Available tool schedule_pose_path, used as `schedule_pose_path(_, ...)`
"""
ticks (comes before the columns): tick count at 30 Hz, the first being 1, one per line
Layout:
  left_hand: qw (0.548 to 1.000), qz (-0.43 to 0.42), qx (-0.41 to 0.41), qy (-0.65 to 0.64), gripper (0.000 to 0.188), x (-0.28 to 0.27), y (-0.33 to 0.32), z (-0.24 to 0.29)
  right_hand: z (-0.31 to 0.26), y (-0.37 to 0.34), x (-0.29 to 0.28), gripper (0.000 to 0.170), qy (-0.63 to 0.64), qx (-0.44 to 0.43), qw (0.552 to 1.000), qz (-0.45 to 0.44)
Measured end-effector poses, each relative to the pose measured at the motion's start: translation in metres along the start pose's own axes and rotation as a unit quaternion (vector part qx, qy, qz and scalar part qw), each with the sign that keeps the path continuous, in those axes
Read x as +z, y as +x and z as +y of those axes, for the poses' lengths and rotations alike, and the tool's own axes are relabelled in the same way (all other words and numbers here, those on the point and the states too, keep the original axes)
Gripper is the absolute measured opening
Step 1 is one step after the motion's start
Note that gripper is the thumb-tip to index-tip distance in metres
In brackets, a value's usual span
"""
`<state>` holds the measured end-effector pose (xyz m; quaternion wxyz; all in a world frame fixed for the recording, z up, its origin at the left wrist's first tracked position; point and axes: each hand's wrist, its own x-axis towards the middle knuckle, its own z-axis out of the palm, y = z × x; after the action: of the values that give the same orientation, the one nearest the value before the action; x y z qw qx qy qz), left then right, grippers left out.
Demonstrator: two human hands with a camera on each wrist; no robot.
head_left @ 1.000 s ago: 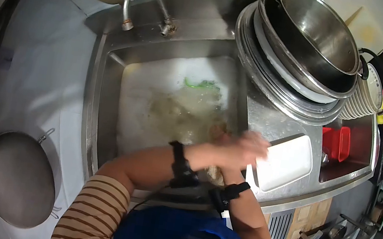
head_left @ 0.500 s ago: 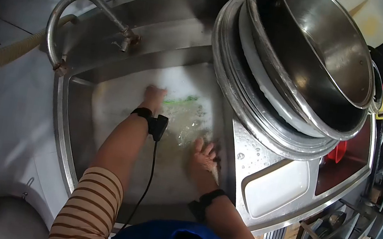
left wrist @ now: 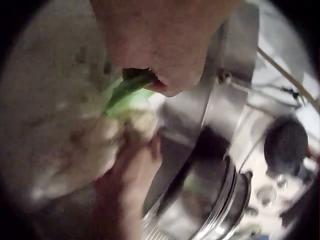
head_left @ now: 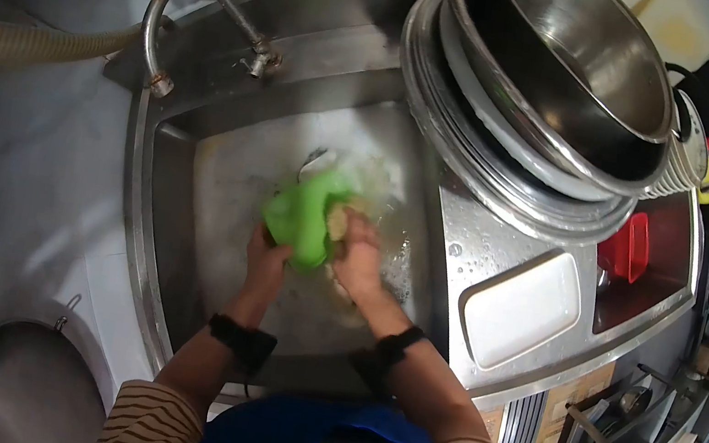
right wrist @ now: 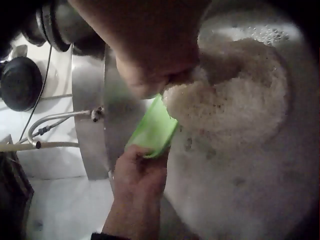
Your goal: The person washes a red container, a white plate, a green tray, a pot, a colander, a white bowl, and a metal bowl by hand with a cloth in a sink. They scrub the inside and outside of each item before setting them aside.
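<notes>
My left hand (head_left: 263,270) grips a bright green plastic container (head_left: 304,218) by its near-left edge, above the sudsy water of the sink. In the right wrist view the container (right wrist: 156,127) is tilted, with the left thumb over its rim. My right hand (head_left: 359,264) holds a beige, fibrous scrubber (head_left: 338,222) against the container's right side. The scrubber (right wrist: 235,100) spreads wide and soft below the right hand in the right wrist view. The left wrist view is blurred and shows just a strip of the green container (left wrist: 125,95) under the left hand.
A curved faucet (head_left: 154,32) stands at the sink's back left. Stacked metal basins and pots (head_left: 560,152) lean at the right. A white rectangular tray (head_left: 521,310) lies on the drainboard, near a red basket (head_left: 637,243). A wok (head_left: 41,385) sits at lower left.
Both hands were crossed at the right of the sink, then spread in the water. Now they are together mid-sink, with the green container lifted in the left and the scrubber in the right.
</notes>
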<state>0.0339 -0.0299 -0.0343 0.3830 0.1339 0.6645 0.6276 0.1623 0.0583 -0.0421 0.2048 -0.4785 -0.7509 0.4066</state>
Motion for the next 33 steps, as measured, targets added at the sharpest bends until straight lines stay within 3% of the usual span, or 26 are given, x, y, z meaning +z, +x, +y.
schedule_pose_path(2,1.000,-0.017,-0.001,-0.010,0.031,0.006,-0.021,0.019,-0.023,-0.001,0.008,0.058,0.006,-0.020,0.995,-0.098)
schedule_pose_path(3,0.994,-0.019,-0.029,-0.100,0.033,0.015,-0.028,0.037,-0.025,-0.004,0.015,0.058,0.008,-0.023,0.995,-0.092)
schedule_pose_path(4,0.980,-0.023,-0.060,-0.188,0.035,0.019,-0.032,0.048,-0.024,-0.011,0.024,0.056,0.049,-0.098,0.992,-0.066)
schedule_pose_path(5,0.980,-0.026,-0.059,-0.187,0.035,0.011,-0.031,0.046,-0.023,-0.022,0.035,0.055,0.089,-0.171,0.980,-0.042)
schedule_pose_path(7,0.947,-0.139,-0.182,-0.224,0.040,-0.006,-0.025,0.041,-0.055,-0.048,0.036,0.051,0.059,-0.160,0.984,-0.042)
schedule_pose_path(8,0.947,-0.143,-0.178,-0.225,0.040,-0.005,-0.028,0.039,-0.066,-0.054,0.033,0.047,0.031,-0.151,0.987,-0.042)
schedule_pose_path(10,0.967,-0.118,-0.142,-0.174,0.037,0.001,-0.042,0.045,-0.041,-0.037,0.043,0.043,0.051,-0.185,0.981,-0.040)
schedule_pose_path(12,0.970,-0.106,-0.141,-0.167,0.035,0.003,-0.063,0.061,-0.018,-0.011,0.022,0.040,0.089,-0.054,0.991,-0.086)
schedule_pose_path(13,0.984,-0.131,-0.102,-0.063,0.034,0.003,-0.073,0.066,-0.009,-0.008,0.022,0.040,0.089,-0.058,0.991,-0.086)
schedule_pose_path(14,0.985,-0.157,-0.063,0.040,0.033,0.003,-0.081,0.066,0.002,-0.007,0.020,0.040,-0.021,-0.069,0.996,-0.052)
schedule_pose_path(15,0.990,-0.122,-0.059,0.033,0.034,-0.006,-0.076,0.044,0.010,-0.004,0.014,0.039,-0.136,-0.075,0.988,-0.012)
schedule_pose_path(17,0.977,-0.133,-0.086,-0.142,0.035,-0.014,-0.061,0.036,-0.013,-0.018,0.006,0.029,-0.015,-0.078,0.988,-0.130)
schedule_pose_path(18,0.981,-0.123,-0.083,-0.121,0.036,-0.020,-0.046,0.034,-0.008,-0.030,0.034,0.032,0.160,-0.074,0.969,-0.170)
schedule_pose_path(19,0.986,-0.109,-0.078,-0.102,0.038,-0.023,-0.033,0.032,-0.024,-0.046,0.054,0.043,-0.019,-0.262,0.957,-0.123)
schedule_pose_path(20,0.987,-0.086,-0.082,-0.112,0.040,-0.019,-0.032,0.045,-0.067,-0.060,0.023,0.049,-0.121,-0.302,0.938,-0.118)
schedule_pose_path(22,0.987,-0.070,-0.078,-0.122,0.042,-0.014,-0.027,0.061,-0.087,-0.064,-0.003,0.060,-0.031,-0.223,0.953,-0.202)
schedule_pose_path(24,0.985,-0.066,-0.123,-0.105,0.047,-0.016,-0.022,0.053,-0.070,-0.051,0.024,0.061,-0.033,-0.190,0.970,-0.150)
schedule_pose_path(25,0.976,-0.127,-0.123,-0.128,0.048,-0.017,-0.017,0.049,-0.068,-0.043,0.027,0.062,-0.028,-0.155,0.982,-0.106)
schedule_pose_path(29,0.944,-0.203,-0.180,-0.186,0.051,-0.025,-0.005,0.050,-0.049,-0.011,0.017,0.050,0.050,-0.101,0.985,-0.129)
schedule_pose_path(30,0.959,-0.123,-0.239,-0.093,0.054,-0.035,0.002,0.042,-0.039,-0.002,0.021,0.042,0.269,-0.036,0.950,-0.154)
schedule_pose_path(31,0.955,-0.043,-0.294,0.001,0.057,-0.045,0.011,0.033,-0.030,0.008,0.023,0.035,0.473,0.031,0.864,-0.168)
schedule_pose_path(32,0.955,-0.049,-0.291,0.000,0.057,-0.060,0.020,0.015,-0.024,0.013,0.025,0.035,0.470,0.028,0.867,-0.163)
schedule_pose_path(33,0.976,-0.144,-0.152,0.062,0.055,-0.081,0.026,-0.009,-0.018,0.013,0.028,0.034,0.484,0.035,0.860,-0.155)
